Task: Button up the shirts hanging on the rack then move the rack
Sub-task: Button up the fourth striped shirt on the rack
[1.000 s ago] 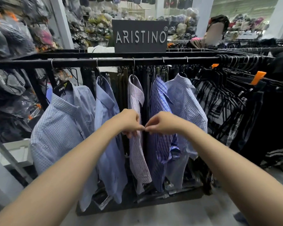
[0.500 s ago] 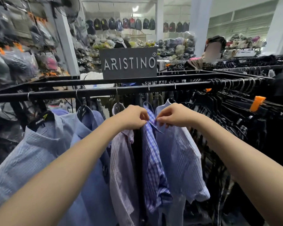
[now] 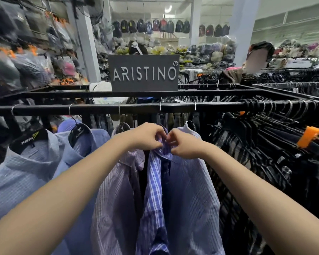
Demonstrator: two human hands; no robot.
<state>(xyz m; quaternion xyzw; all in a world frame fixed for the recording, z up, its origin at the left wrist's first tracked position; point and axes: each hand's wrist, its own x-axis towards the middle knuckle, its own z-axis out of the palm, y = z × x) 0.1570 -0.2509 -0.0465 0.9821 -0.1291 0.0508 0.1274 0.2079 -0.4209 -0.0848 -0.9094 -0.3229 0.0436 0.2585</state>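
Rack (image 3: 129,108) spans the view, its black rail carrying a row of shirts (image 3: 26,173). Checked shirt (image 3: 153,183) hangs in the middle of the row. Left hand (image 3: 147,138) and right hand (image 3: 183,147) meet at its collar (image 3: 164,152), each pinching the fabric.

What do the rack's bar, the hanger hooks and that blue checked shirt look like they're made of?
The bar: probably metal painted matte black; it is straight and square-edged, with a dull sheen.
The hanger hooks: bare silvery wire, likely steel; they glint.
The blue checked shirt: thin woven cloth, perhaps cotton; it drapes in soft folds.
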